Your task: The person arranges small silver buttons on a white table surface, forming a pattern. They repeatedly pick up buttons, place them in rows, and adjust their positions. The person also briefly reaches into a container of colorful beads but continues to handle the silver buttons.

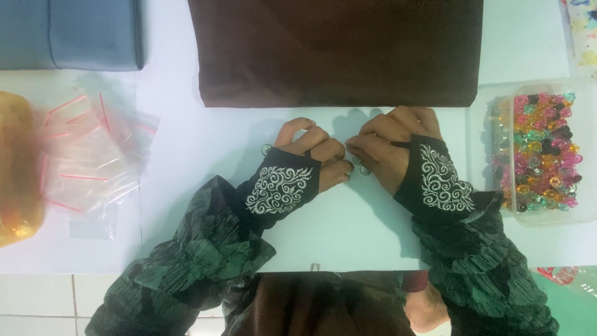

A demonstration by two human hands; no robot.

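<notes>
Both hands meet at the middle of the desk (pixel 186 155). The left hand (pixel 311 155) is curled, fingers folded in; the right hand (pixel 388 146) is pinched together on a small clear bead (pixel 362 167). A second small bead (pixel 266 149) lies just left of the left hand. Beyond them one dark brown cloth (pixel 336 50) lies at the far edge. At the right edge stands one clear tub (pixel 547 214) full of coloured beads (pixel 547 149). Toward the left edge lies a heap of small clear bags (pixel 93 155) with red strips, an orange bag (pixel 15 174) beside it, and one blue folded cloth (pixel 68 31) at the far left corner. The desk is pale white; tiled floor shows below it.
</notes>
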